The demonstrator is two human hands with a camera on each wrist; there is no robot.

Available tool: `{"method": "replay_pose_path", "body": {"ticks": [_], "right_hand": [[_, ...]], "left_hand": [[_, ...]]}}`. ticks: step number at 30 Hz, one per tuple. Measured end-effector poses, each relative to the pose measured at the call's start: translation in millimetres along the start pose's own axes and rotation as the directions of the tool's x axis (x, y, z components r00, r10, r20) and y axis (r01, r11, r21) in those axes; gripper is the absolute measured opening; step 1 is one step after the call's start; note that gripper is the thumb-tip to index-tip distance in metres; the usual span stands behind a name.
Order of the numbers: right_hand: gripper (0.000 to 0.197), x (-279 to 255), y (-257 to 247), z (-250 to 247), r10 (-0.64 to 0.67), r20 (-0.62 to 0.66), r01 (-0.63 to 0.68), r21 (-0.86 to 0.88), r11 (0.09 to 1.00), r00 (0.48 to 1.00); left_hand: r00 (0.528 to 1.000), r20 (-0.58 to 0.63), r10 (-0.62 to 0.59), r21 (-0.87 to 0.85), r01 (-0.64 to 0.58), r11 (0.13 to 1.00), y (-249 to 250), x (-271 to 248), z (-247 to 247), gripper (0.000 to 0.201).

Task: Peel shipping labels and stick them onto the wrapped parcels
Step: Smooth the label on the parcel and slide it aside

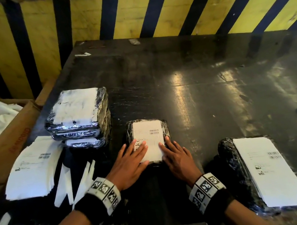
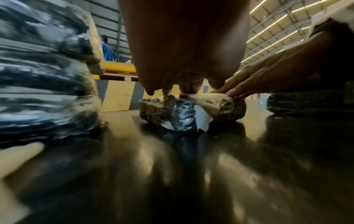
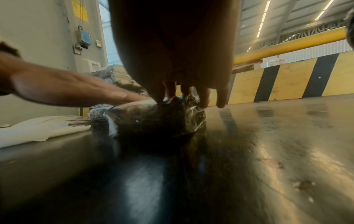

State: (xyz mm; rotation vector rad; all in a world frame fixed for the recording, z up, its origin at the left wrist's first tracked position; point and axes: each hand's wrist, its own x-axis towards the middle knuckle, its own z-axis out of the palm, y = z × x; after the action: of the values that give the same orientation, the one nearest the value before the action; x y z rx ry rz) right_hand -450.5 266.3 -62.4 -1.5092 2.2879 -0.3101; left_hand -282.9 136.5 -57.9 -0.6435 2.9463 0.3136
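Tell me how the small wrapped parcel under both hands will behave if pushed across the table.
The small parcel lies flat and low, so it likely slides without tipping. Its glossy film on the shiny table probably slips easily.

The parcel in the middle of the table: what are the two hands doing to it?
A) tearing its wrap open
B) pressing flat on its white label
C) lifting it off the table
B: the left hand and right hand lie flat with straight fingers on the label of the parcel, which rests on the table.
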Motion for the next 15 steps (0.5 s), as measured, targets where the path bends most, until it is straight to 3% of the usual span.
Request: {"method": "replay_pose_path", "body": {"ticks": [4, 9, 12, 15], "right_hand": [[0.05, 0.2, -0.2, -0.6, 0.004, 0.022, -0.004, 0.012, 1.0, 1.0], [0.051, -0.1, -2.4, -2.8, 0.014, 0.035, -0.015, 0.02, 1.0, 0.999], [0.051, -1.0, -4.1, -4.6, 0.02, 0.04, -0.021, 0.024, 1.0, 0.999], [0.052, -1.2, -6.2, -7.0, 0.032, 0.051, -0.033, 0.026, 0.999, 0.998]], "left_hand": [[0.997, -0.016, -0.072, -0.121, 0.07, 0.99, -23.8, -30.2, 0.4, 0.091], [0.98, -0.178, -0.092, -0.183, 0.059, 0.981, -22.6, -12.9, -21.8, 0.085], [0.997, -0.073, 0.004, -0.123, -0.013, 0.992, -9.5, 17.7, -28.7, 0.085], [0.998, 0.06, -0.007, -0.045, 0.01, 0.999, -9.0, 39.6, -23.5, 0.091]]}}
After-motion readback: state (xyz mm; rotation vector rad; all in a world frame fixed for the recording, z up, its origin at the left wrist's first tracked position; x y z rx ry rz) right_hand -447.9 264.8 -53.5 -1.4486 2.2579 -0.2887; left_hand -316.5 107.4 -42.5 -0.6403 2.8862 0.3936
